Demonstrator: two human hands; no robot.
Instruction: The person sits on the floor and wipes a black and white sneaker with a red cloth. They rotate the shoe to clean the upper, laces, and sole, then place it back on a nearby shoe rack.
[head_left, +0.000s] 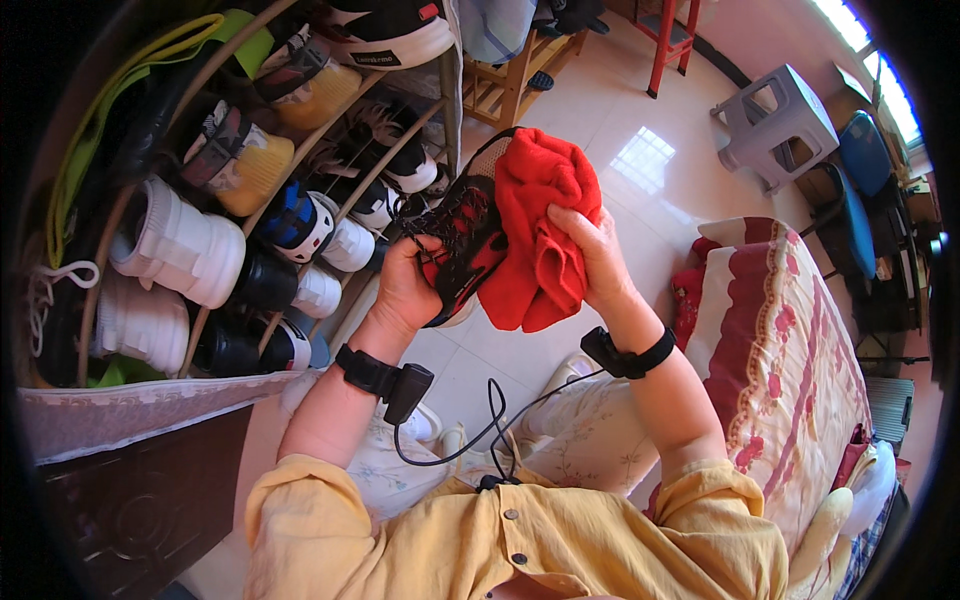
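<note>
My left hand (409, 281) grips a black-and-red lace-up sports shoe (461, 236) around its heel end, with the thumb near the laces. A bunched red cloth (544, 180) is in my right hand (596, 251), the thumb pressed on its folds. The cloth lies against the right side of the shoe and hides that side. Both are held up in front of me, above the tiled floor (480, 360).
To my left stands a shoe rack (360, 191) with several pairs, among them white sneakers (180, 244). A bed with a patterned cover (780, 360) is at my right. Farther off are a grey plastic stool (780, 124), a red metal frame (664, 45) and a wooden rack (517, 79).
</note>
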